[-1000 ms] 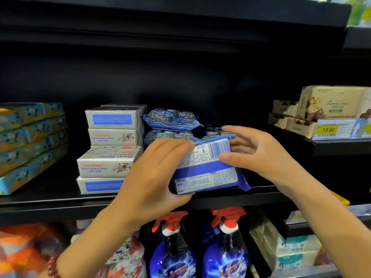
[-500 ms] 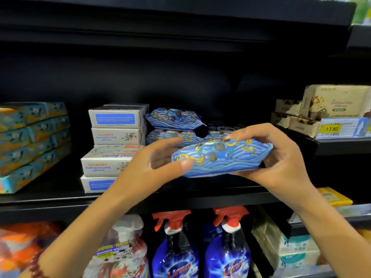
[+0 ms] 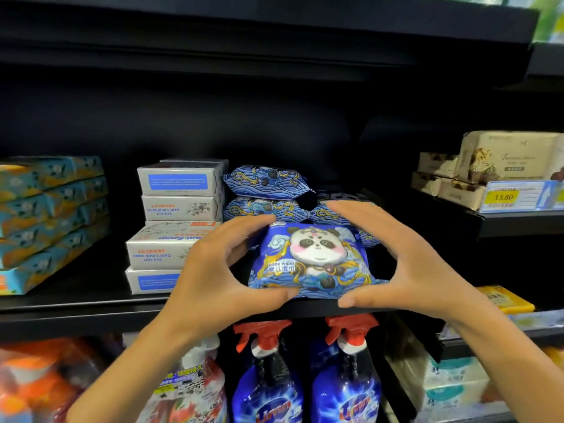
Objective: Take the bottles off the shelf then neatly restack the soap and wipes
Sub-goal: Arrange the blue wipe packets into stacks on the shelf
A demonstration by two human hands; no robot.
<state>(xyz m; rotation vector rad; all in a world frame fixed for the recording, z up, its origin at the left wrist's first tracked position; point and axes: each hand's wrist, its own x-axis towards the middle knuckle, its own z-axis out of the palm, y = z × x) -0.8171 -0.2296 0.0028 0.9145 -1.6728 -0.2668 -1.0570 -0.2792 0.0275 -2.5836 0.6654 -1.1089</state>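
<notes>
A blue pack of baby wipes (image 3: 314,259) with a panda on its face is held between both hands at the front of the black shelf (image 3: 79,315). My left hand (image 3: 219,276) grips its left side, my right hand (image 3: 406,264) its right side. Behind it lie more blue wipes packs (image 3: 265,181), two stacked and others partly hidden to the right. To the left stands a stack of white goat soap boxes (image 3: 180,221), the lower ones turned askew.
Blue-orange boxes (image 3: 52,215) are piled at the far left of the shelf. Beige packs (image 3: 503,160) and a yellow price tag (image 3: 503,197) sit on the right shelf. Below hang blue spray bottles (image 3: 268,377) with red triggers and a pump bottle (image 3: 189,383).
The wipes pack has been turned over in my hands: first its barcode back showed, then its edge, now its panda face points at me. It sits lower, near the shelf front.
</notes>
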